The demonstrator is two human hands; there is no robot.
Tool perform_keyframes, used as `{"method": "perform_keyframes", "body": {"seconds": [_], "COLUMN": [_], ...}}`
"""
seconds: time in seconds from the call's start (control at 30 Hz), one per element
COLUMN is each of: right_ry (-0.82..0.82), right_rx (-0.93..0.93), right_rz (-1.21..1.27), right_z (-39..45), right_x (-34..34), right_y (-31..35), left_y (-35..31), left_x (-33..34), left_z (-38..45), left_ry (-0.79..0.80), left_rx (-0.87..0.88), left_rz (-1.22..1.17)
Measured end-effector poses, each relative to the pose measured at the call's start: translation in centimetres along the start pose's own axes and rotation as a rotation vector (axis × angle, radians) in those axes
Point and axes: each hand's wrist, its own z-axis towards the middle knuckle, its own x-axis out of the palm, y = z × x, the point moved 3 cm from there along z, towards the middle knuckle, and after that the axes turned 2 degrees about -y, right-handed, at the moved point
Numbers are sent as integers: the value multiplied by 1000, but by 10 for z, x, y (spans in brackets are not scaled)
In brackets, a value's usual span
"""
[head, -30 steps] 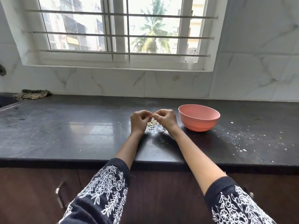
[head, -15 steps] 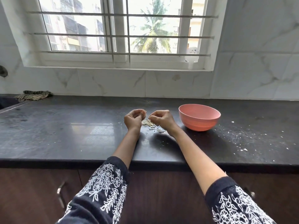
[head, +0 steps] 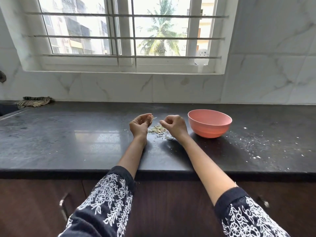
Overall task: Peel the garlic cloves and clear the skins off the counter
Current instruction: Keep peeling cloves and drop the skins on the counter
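Observation:
My left hand [head: 139,125] lies palm up on the dark counter [head: 71,142], its curled fingers holding a small garlic clove [head: 151,118] at the fingertips; a thin sliver of skin sticks out to the right. My right hand [head: 174,126] hovers a short gap away with curled fingers. Its thumb and forefinger are pinched together, and anything between them is too small to make out. Between and just below the two hands lies a small pile of garlic skins [head: 157,129]. A pink bowl [head: 210,124] stands right of my right hand, its inside hidden.
White crumbs and flecks [head: 254,144] are scattered over the counter right of the bowl. A striped cloth [head: 33,102] lies at the far left by the wall, next to a sink edge. A barred window is behind the counter and cabinet doors are below its front edge.
My hands were joined over the skins one second ago; they have pulled apart, the left one moving left and turning palm up. The skin pile now shows between them.

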Motion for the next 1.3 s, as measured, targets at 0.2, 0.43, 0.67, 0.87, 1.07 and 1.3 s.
{"method": "perform_keyframes", "body": {"seconds": [0.2,0.43,0.67,0.87,1.07,1.3], "right_ry": [87,7,-81,34,-42,-92], "right_rx": [-74,-84,-89,-105,-107,-93], "right_rz": [208,234,195,-83,-49,101], "right_z": [-4,-1,-3,-4,-3,-1], "right_x": [5,4,-3,1,-5,-5], "right_y": [10,7,9,8,11,11], "left_y": [0,-2,-2,0,2,4], "left_x": [4,9,10,9,12,14], "left_z": [-3,-8,-9,-10,-14,-16], "left_ry": [87,155,163,202,292,314], "left_rx": [27,17,-9,19,-37,-105], "left_rz": [55,54,60,190,176,134]}}
